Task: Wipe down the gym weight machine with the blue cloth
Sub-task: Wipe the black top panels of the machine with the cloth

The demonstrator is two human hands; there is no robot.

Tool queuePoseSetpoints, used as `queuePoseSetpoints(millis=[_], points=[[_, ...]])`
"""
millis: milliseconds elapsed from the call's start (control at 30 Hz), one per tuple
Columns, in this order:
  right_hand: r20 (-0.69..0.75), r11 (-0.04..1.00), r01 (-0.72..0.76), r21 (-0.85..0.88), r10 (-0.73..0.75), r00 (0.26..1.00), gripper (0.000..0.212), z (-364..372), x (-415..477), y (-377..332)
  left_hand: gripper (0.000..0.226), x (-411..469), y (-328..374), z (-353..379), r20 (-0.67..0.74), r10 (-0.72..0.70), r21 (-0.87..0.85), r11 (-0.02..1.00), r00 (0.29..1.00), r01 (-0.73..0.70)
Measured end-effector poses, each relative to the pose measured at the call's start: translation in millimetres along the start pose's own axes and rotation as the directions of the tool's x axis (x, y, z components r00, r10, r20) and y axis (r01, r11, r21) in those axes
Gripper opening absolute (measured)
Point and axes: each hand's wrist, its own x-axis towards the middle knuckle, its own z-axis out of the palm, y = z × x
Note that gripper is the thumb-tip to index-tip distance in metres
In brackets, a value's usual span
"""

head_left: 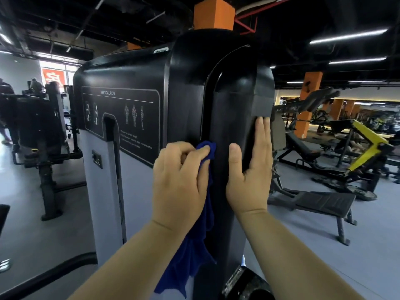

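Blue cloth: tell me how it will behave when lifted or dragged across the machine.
The blue cloth is probably floppy: below the left hand that bunches it, it hangs in loose folds. It looks light, since one hand holds it up. Its fuzzy-looking surface should drag rather than slip on the smooth black machine.

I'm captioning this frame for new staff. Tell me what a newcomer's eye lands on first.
The tall black weight machine fills the centre. The left hand grips the blue cloth against its front, and the right hand lies flat on its side edge. At the right, a yellow-framed machine stands out.
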Motion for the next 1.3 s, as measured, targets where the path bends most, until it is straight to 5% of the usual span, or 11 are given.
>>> queuePoseSetpoints(millis=[333, 667, 900, 1000, 1100, 1200, 1300], points=[[0.013, 1.000, -0.016, 0.001, 0.016, 1.000, 0.059, -1, -5, 3, 0.017, -55, -10, -6, 0.142, 0.058, -0.043, 0.998, 0.988, -0.052], [0.021, 1.000, 0.029, 0.011, -0.029, 0.999, 0.059, -1, -7, 8, 0.020, -96, -2, 3, 0.102, -0.081, -0.086, 0.992, 0.991, 0.090], [0.028, 0.998, 0.057, 0.002, -0.057, 0.998, 0.060, -2, -7, 9, 0.022, -34, 14, 17, -0.063, -0.180, -0.079, 0.981, 0.982, 0.175], [0.038, 0.996, 0.078, -0.031, -0.077, 0.996, 0.062, -2, -6, 9, 0.022, -76, 6, 11, 0.055, -0.113, 0.006, 0.994, 0.992, 0.113], [0.040, 0.994, 0.083, -0.066, -0.080, 0.996, 0.063, -3, -5, 5, 0.018, -97, 13, -3, 0.141, -0.191, -0.002, 0.981, 0.972, 0.193], [0.040, 0.971, 0.224, -0.078, -0.222, 0.974, 0.053, -12, 1, 4, 0.015, -46, 28, -3, 0.040, -0.334, -0.078, 0.939, 0.942, 0.336], [0.086, 0.868, 0.493, -0.053, -0.488, 0.869, 0.038, -19, 16, -1, 0.019, -21, 31, 3, 0.013, -0.292, 0.009, 0.956, 0.956, 0.292]])
